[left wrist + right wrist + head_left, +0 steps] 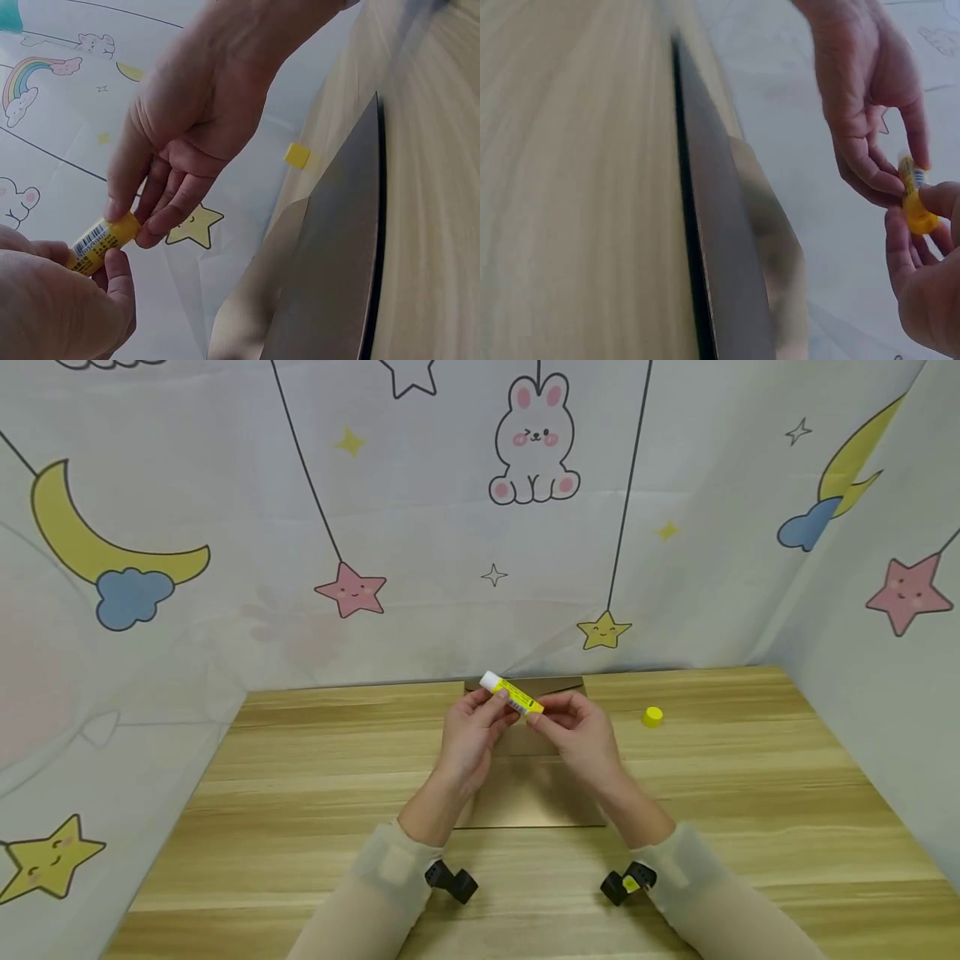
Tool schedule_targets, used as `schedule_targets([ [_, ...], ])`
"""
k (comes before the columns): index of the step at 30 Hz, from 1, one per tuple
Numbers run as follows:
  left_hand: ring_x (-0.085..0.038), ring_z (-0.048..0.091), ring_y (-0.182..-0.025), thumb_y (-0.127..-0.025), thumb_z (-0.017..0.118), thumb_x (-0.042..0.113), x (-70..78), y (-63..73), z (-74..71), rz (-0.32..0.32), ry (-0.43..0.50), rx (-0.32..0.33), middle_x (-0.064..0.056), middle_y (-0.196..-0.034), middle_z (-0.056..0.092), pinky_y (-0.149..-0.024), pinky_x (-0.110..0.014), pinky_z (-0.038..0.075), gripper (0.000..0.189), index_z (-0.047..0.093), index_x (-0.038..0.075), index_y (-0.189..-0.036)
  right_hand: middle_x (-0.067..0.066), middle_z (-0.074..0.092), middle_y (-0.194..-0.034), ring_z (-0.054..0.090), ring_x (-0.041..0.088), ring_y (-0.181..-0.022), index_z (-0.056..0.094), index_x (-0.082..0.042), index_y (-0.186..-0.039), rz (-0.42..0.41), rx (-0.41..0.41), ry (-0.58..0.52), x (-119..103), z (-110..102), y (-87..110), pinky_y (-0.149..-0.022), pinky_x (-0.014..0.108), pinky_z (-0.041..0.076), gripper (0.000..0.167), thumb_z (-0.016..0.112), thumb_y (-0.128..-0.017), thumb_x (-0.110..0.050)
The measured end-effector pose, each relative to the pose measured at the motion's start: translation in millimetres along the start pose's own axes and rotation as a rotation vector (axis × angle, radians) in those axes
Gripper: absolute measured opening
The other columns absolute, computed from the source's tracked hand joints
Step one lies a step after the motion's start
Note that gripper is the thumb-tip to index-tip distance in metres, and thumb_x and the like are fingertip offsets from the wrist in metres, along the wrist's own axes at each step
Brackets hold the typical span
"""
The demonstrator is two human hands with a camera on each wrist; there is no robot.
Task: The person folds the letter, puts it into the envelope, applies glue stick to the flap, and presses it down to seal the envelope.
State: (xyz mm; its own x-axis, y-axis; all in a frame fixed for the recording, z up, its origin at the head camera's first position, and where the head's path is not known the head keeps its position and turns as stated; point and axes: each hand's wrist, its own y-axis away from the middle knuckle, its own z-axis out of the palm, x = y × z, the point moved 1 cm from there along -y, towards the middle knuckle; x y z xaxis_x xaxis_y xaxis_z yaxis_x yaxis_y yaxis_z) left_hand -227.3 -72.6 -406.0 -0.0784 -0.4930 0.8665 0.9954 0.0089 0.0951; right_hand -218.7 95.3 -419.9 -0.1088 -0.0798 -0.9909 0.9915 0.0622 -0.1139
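Observation:
Above a brown envelope [540,797], both hands hold a yellow glue stick [522,699] whose white end points up and to the left. My left hand [468,739] pinches its barrel between thumb and fingers. At the yellow bottom end, my right hand [587,745] grips with thumb and fingertips. Printed text and a barcode show on the barrel [96,238] in the left wrist view. The envelope lies on the table with its flap [769,247] at the far side, raised off the surface.
A yellow cap [652,717] stands on the wooden table [315,793], to the right of the envelope. Behind the table hangs a white cloth [435,527] printed with stars, moons and a rabbit, and it continues along both sides.

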Motion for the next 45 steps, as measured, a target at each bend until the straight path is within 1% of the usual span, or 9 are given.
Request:
schedule_targets([
  [4,-0.017,0.069,-0.091,-0.105,0.065,0.003,0.0,0.1,-0.6,0.003,0.012,0.002,-0.014,-0.109,0.065,-0.087,-0.028,0.061,0.026,0.059,-0.012,-0.127,0.019,0.069,-0.115,0.072,0.023,-0.099,0.067,0.005,-0.120,-0.082,0.006,0.103,-1.6,1.2,1.6,-0.087,0.031,0.062,0.028,0.079,-0.096,-0.002],
  [11,-0.019,0.069,-0.094,-0.105,0.065,0.003,1.0,0.8,-1.3,0.005,0.003,-0.003,-0.015,-0.111,0.066,-0.089,-0.030,0.060,0.029,0.058,-0.013,-0.129,0.020,0.072,-0.113,0.075,0.022,-0.092,0.061,0.004,-0.130,0.208,-0.099,-0.105,-2.1,-3.3,-1.3,-0.085,0.033,0.063,0.041,0.061,-0.111,-0.031],
  [15,-0.018,0.069,-0.093,-0.105,0.064,0.003,2.0,2.1,-0.4,0.002,0.004,-0.007,-0.015,-0.110,0.065,-0.090,-0.030,0.060,0.028,0.057,-0.013,-0.128,0.016,0.074,-0.108,0.074,0.020,-0.089,0.061,0.006,-0.130,0.264,-0.114,-0.157,-3.4,-4.0,-1.1,-0.083,0.030,0.062,0.038,0.061,-0.111,-0.027],
  [20,-0.018,0.069,-0.093,-0.106,0.063,0.002,2.6,3.5,0.9,0.012,0.011,-0.011,-0.015,-0.110,0.066,-0.091,-0.031,0.060,0.026,0.058,-0.013,-0.127,0.017,0.073,-0.108,0.074,0.019,-0.091,0.061,0.007,-0.128,0.139,-0.082,-0.100,-2.8,-2.8,0.0,-0.089,0.035,0.062,0.030,0.068,-0.106,-0.013],
  [25,-0.018,0.069,-0.094,-0.106,0.063,0.002,2.8,3.3,0.7,0.013,0.013,-0.006,-0.014,-0.110,0.066,-0.092,-0.032,0.060,0.025,0.059,-0.012,-0.125,0.017,0.072,-0.112,0.072,0.023,-0.096,0.067,0.003,-0.119,-0.094,-0.022,0.136,-4.3,0.8,3.6,-0.086,0.031,0.062,0.026,0.078,-0.096,-0.002],
  [28,-0.018,0.069,-0.095,-0.106,0.064,0.002,3.3,2.4,0.4,0.010,0.021,-0.005,-0.014,-0.111,0.066,-0.093,-0.032,0.060,0.025,0.059,-0.012,-0.126,0.018,0.071,-0.114,0.072,0.025,-0.099,0.066,0.003,-0.121,-0.131,-0.022,0.188,-5.1,1.3,3.5,-0.086,0.031,0.062,0.027,0.078,-0.098,-0.004],
  [38,-0.019,0.069,-0.095,-0.105,0.065,0.003,2.8,1.9,-0.2,0.014,-0.011,-0.025,-0.013,-0.109,0.066,-0.091,-0.031,0.060,0.024,0.059,-0.010,-0.125,0.012,0.075,-0.107,0.074,0.020,-0.093,0.060,0.003,-0.130,0.299,-0.165,-0.146,-1.7,-4.1,-2.4,-0.089,0.035,0.060,0.043,0.057,-0.112,-0.036],
  [42,-0.018,0.069,-0.095,-0.105,0.065,0.003,2.4,1.6,0.6,0.018,-0.005,-0.024,-0.013,-0.108,0.066,-0.092,-0.031,0.060,0.024,0.059,-0.011,-0.124,0.012,0.074,-0.106,0.073,0.020,-0.092,0.060,0.002,-0.128,0.212,-0.153,-0.127,-1.1,-4.1,-1.9,-0.089,0.036,0.060,0.032,0.062,-0.110,-0.024],
  [45,-0.019,0.069,-0.097,-0.106,0.065,0.004,2.8,1.7,0.3,0.007,-0.007,-0.017,-0.014,-0.111,0.066,-0.093,-0.032,0.060,0.026,0.059,-0.011,-0.126,0.015,0.072,-0.109,0.073,0.021,-0.093,0.061,0.002,-0.126,0.047,-0.116,-0.012,-1.3,-1.9,0.0,-0.087,0.034,0.061,0.025,0.069,-0.105,-0.010],
])
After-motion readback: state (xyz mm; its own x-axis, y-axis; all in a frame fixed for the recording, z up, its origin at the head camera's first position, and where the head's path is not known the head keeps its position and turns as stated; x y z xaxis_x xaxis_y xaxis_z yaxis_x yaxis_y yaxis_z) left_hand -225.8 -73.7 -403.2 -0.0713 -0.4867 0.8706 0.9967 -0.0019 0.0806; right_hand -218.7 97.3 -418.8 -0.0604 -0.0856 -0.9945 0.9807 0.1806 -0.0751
